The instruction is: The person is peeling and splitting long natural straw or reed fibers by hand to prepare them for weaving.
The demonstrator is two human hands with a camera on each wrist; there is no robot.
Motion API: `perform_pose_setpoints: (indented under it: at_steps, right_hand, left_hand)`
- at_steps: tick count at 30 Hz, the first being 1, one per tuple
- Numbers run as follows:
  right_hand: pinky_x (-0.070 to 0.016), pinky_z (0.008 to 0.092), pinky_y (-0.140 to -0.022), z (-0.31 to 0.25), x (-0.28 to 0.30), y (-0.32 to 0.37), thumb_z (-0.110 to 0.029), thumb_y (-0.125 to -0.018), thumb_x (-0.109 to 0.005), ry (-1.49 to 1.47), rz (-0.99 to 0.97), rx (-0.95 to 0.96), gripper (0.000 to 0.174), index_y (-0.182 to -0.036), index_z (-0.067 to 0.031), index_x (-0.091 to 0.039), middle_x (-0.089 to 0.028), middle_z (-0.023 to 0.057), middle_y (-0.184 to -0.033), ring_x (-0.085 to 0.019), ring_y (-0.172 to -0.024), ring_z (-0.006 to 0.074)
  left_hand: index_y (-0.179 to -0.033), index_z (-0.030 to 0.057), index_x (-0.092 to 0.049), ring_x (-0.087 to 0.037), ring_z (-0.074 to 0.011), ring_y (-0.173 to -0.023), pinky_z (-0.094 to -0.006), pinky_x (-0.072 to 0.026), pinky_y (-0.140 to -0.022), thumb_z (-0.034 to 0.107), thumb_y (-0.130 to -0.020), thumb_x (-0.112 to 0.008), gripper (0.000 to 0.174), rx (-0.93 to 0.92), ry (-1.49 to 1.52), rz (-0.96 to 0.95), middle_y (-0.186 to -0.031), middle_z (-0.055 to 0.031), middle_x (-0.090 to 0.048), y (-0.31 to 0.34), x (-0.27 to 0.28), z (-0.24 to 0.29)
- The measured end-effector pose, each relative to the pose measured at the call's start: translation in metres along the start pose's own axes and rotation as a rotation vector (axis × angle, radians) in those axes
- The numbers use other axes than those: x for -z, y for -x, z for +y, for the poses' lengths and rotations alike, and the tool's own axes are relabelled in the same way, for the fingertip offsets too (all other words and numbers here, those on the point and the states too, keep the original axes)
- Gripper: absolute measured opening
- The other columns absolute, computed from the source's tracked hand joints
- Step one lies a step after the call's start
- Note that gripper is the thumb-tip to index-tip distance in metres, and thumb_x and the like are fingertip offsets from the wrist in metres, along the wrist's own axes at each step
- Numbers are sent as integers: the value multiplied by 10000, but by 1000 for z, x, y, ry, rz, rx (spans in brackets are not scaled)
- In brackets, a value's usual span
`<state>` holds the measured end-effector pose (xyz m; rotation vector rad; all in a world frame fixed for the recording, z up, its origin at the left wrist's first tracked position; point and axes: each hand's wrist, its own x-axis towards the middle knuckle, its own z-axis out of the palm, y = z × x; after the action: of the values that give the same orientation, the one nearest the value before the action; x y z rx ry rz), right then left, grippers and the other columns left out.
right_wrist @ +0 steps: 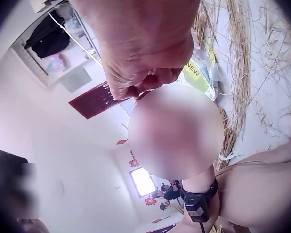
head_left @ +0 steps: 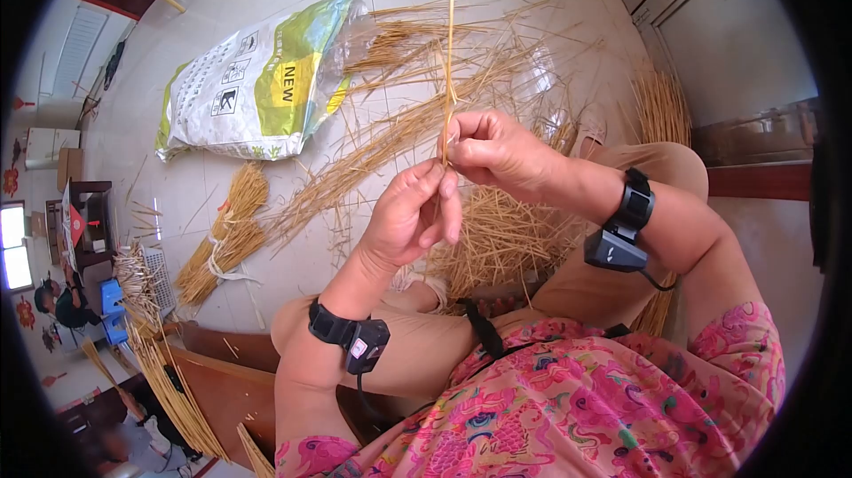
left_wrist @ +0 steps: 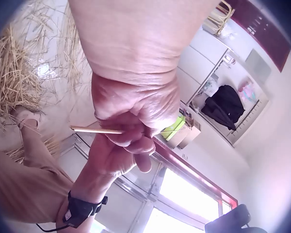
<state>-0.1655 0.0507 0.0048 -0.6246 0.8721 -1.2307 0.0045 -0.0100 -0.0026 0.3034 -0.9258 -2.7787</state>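
A thin straw strand (head_left: 452, 34) runs upright from the hands past the top edge of the head view. The left hand (head_left: 408, 216) pinches its lower part between thumb and index finger, with the other fingers loosely bent. Just above and touching it, the right hand (head_left: 497, 154) pinches the strand with curled fingers. In the left wrist view a short straw end (left_wrist: 94, 130) sticks out beside the left hand (left_wrist: 136, 107). The right hand (right_wrist: 145, 48) shows curled fingers in the right wrist view, where a blur covers the area below them.
Loose straw (head_left: 506, 238) lies on the floor below the hands. A white and green bag (head_left: 240, 79) lies at the upper left, above a tied straw bundle (head_left: 226, 234). Another straw bunch (head_left: 661, 110) stands by the right wall. Long stalks (head_left: 177, 398) lean at the lower left.
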Motion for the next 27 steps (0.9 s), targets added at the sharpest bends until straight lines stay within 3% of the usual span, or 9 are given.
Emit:
perform_pose_setpoints:
  at_steps: [2, 5, 8, 11, 14, 20, 27]
  right_hand:
    - [-271, 194, -419, 0, -1, 0, -89, -802, -601, 31, 45, 18, 71, -757, -57, -556, -488, -27, -620, -351, -476, 33]
    - [-280, 197, -411, -1, 1, 0, -73, -787, -595, 7, 23, 25, 51, -764, -49, -557, -492, -25, -620, -366, -471, 32]
    - [-299, 198, -418, -6, -3, 1, -60, -776, -589, 119, 108, 76, 44, -766, -34, -555, -496, -20, -620, -396, -483, 35]
    - [-315, 202, -425, -4, 1, 1, -57, -769, -583, 196, 209, 51, 47, -768, -19, -555, -501, -15, -616, -419, -490, 44]
    - [-327, 206, -432, -4, -3, 3, -48, -763, -581, 177, 220, 53, 50, -776, -7, -555, -501, -12, -611, -423, -494, 48]
    - [-345, 198, -461, 1, -3, 3, -40, -787, -552, 361, 174, 133, 39, -753, -21, -548, -519, -13, -633, -432, -525, 33]
    - [-378, 219, -463, 0, -7, 5, -25, -754, -571, 250, 163, 120, 58, -713, -15, -531, -511, 0, -612, -479, -536, 66]
  left_hand:
    - [-853, 81, -458, -328, -75, -303, -169, -278, -334, 304, -983, -372, 272, -2, -60, 68, -548, -132, -566, -1, -7, 2]
    - [-890, 72, -470, -367, -79, -321, -162, -290, -338, 292, -985, -371, 260, 13, -119, 118, -585, -138, -587, 0, -9, 2]
    - [-970, 49, -502, -439, -73, -393, -172, -350, -396, 235, -983, -400, 213, -39, -315, 253, -652, -137, -624, -4, -12, 2]
    - [-951, 31, -511, -467, -67, -414, -182, -371, -408, 172, -963, -454, 152, -159, -652, 431, -666, -108, -634, -7, -8, -7]
    - [-923, 20, -516, -507, -60, -446, -194, -393, -421, 122, -946, -477, 111, -294, -937, 468, -671, -72, -639, -7, -7, -11]
    - [-903, 22, -512, -536, -80, -452, -224, -420, -426, 99, -936, -477, 91, -347, -1117, 542, -668, -65, -644, -7, -12, -13]
    - [-918, 10, -490, -495, -54, -453, -192, -388, -411, 123, -966, -423, 140, -384, -1171, 525, -693, -71, -641, -6, -12, -18]
